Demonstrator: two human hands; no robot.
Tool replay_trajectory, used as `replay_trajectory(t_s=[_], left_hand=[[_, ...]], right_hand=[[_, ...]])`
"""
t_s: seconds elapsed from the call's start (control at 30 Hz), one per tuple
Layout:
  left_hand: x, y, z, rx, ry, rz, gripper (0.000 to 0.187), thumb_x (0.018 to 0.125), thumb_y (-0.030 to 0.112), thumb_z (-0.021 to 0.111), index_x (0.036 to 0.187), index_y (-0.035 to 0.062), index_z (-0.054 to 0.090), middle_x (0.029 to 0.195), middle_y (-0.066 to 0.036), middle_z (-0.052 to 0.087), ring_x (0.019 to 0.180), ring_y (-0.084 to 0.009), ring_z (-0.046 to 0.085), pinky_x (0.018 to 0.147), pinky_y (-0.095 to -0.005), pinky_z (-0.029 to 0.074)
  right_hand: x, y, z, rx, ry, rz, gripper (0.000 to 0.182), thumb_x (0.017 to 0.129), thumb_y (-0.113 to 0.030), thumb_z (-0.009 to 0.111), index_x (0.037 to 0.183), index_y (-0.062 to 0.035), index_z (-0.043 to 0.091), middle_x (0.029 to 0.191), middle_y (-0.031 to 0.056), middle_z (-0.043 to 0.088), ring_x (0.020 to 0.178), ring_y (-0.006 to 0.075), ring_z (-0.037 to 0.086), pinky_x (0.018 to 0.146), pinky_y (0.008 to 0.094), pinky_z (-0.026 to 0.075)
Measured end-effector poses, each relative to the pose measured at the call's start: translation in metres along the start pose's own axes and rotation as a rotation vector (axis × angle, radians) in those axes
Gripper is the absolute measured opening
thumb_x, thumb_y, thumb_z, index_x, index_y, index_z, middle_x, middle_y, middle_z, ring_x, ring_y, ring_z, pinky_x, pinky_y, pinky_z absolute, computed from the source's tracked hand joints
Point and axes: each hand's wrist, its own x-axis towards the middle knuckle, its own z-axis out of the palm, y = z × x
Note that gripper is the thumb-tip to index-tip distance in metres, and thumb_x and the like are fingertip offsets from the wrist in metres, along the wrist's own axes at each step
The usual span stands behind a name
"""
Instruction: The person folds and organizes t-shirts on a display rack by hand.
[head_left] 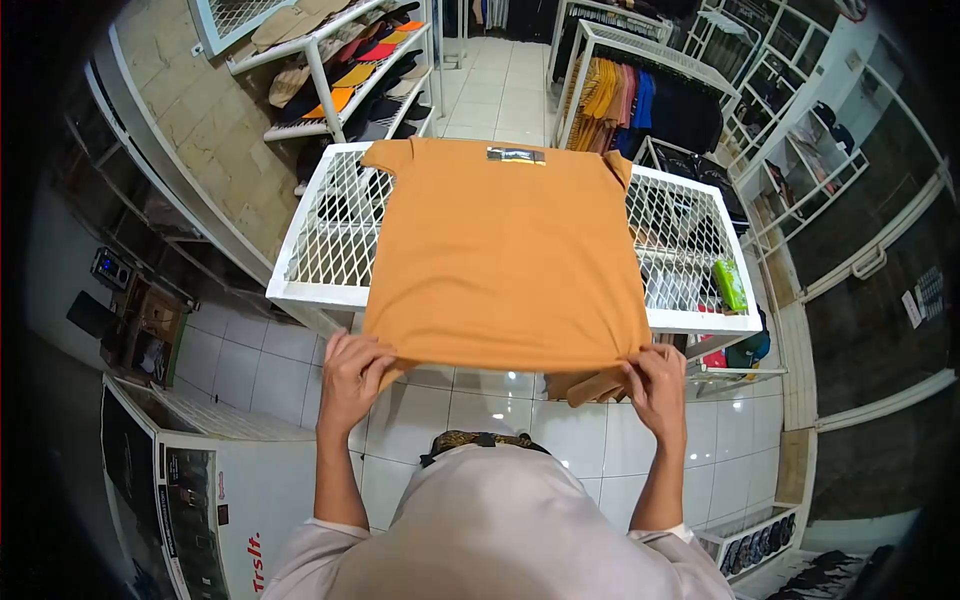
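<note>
An orange T-shirt [505, 250] lies spread over a white mesh-topped table [315, 292], its collar end with a small label [516, 155] at the far side. The near hem hangs past the table's front edge. My left hand [352, 375] pinches the hem at its left corner. At the right corner my right hand [656, 382] grips the same hem, thumb and fingers pressed together. Between the two hands the cloth is pulled fairly straight, with soft creases above the hem.
A green packet [730, 285] rests on the table's right side. Shelves of caps [350, 85] stand at the back left, and hanging clothes [620, 95] at the back right. A white cabinet [260, 490] is at my lower left, glass doors [880, 270] on the right.
</note>
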Motion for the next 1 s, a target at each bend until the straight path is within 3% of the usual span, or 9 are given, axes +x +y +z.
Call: replay_trajectory(t_s=[0.2,0.27,0.4,0.53,0.67,0.77,0.83,0.93,1.0], left_hand=[[-0.011,0.032,-0.032,0.013,-0.271,-0.129,0.020,0.083,0.023,0.081,0.093,0.0057,0.077,0.089,-0.009,0.074,0.093,-0.0278,0.067,0.109,-0.0514,0.037],[0.009,0.039,-0.024,-0.039,-0.245,-0.098,0.028,0.080,0.027,0.084,0.096,0.0044,0.077,0.089,-0.011,0.073,0.092,-0.0280,0.067,0.101,-0.0468,0.043],[0.058,0.040,0.039,-0.127,0.140,-0.014,0.028,0.085,0.026,0.081,0.099,0.0022,0.075,0.088,-0.012,0.070,0.086,-0.0316,0.064,0.083,-0.0429,0.050],[0.091,0.021,0.086,0.044,0.164,0.012,0.028,0.086,0.027,0.080,0.099,0.0025,0.075,0.089,-0.012,0.068,0.088,-0.0322,0.064,0.083,-0.0444,0.049],[0.090,0.020,0.092,0.182,0.129,-0.061,0.034,0.087,0.031,0.078,0.108,0.0040,0.073,0.106,-0.012,0.067,0.103,-0.0322,0.061,0.093,-0.0466,0.045],[0.093,0.008,0.096,0.214,0.179,0.009,0.041,0.090,0.037,0.075,0.115,0.0049,0.071,0.115,-0.013,0.064,0.111,-0.0329,0.057,0.099,-0.0476,0.042],[0.095,-0.003,0.099,0.218,0.209,0.074,0.044,0.091,0.040,0.073,0.118,0.0054,0.070,0.118,-0.013,0.063,0.114,-0.0335,0.056,0.100,-0.0479,0.040],[0.105,0.001,0.091,0.347,0.243,0.170,0.048,0.092,0.045,0.069,0.120,0.0053,0.070,0.117,-0.015,0.062,0.116,-0.0350,0.054,0.100,-0.0473,0.041],[0.115,0.011,0.084,0.280,0.057,-0.042,0.045,0.092,0.044,0.070,0.113,0.0042,0.070,0.115,-0.016,0.062,0.113,-0.0353,0.055,0.099,-0.0482,0.041]], right_hand=[[-0.009,-0.011,-0.021,0.123,-0.282,0.155,0.018,0.083,-0.020,0.079,0.093,-0.0045,0.078,0.088,0.0133,0.072,0.091,0.0329,0.063,0.096,0.0439,0.043],[0.012,-0.024,-0.023,0.175,-0.291,0.170,0.023,0.083,-0.024,0.080,0.094,-0.0037,0.077,0.089,0.0137,0.073,0.087,0.0333,0.063,0.092,0.0427,0.045],[0.069,-0.022,0.046,0.219,0.064,0.029,0.022,0.088,-0.022,0.076,0.091,-0.0002,0.074,0.085,0.0177,0.071,0.085,0.0374,0.066,0.078,0.0457,0.052],[0.104,-0.020,0.095,0.039,0.119,0.068,0.020,0.089,-0.018,0.073,0.081,0.0008,0.069,0.076,0.0203,0.066,0.079,0.0378,0.065,0.073,0.0455,0.053],[0.103,-0.012,0.121,-0.084,0.243,0.064,0.020,0.088,-0.017,0.073,0.080,-0.0002,0.066,0.082,0.0204,0.066,0.085,0.0375,0.065,0.077,0.0459,0.052],[0.106,-0.014,0.121,-0.093,0.252,0.104,0.021,0.087,-0.021,0.072,0.090,-0.0007,0.069,0.095,0.0199,0.068,0.095,0.0371,0.063,0.083,0.0472,0.051],[0.109,-0.009,0.123,-0.168,0.405,-0.034,0.026,0.088,-0.025,0.069,0.099,-0.0013,0.071,0.103,0.0195,0.067,0.100,0.0362,0.060,0.086,0.0485,0.049],[0.117,-0.001,0.117,-0.176,0.321,-0.047,0.029,0.088,-0.027,0.066,0.102,-0.0019,0.073,0.099,0.0191,0.068,0.097,0.0362,0.061,0.085,0.0478,0.049],[0.130,0.005,0.111,-0.135,0.258,0.004,0.026,0.088,-0.025,0.067,0.100,-0.0023,0.073,0.097,0.0187,0.067,0.096,0.0362,0.062,0.085,0.0468,0.049]])
